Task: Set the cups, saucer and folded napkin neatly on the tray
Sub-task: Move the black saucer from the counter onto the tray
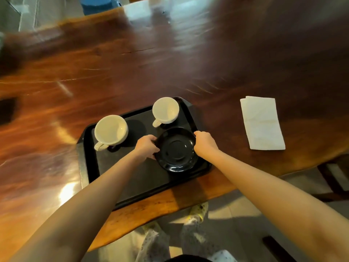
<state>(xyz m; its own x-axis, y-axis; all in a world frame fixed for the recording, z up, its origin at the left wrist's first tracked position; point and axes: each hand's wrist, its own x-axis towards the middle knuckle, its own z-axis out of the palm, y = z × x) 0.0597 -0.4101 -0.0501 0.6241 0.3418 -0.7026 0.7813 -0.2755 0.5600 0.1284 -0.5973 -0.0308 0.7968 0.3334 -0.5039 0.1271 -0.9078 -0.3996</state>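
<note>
The saucer (176, 149) is sitting at the tray's (113, 178) right side, the left hand (146, 146) and right hand (204, 142) clamping its opposite rims, while the folded napkin (262, 122), lying off-tray, is awaiting collection next.

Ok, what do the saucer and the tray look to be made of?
Saucer: likely glazed ceramic or glass, black and glossy, with sharp highlights along its rim. Tray: probably plastic, black and matte, with a dull surface and a moulded raised rim.
</note>
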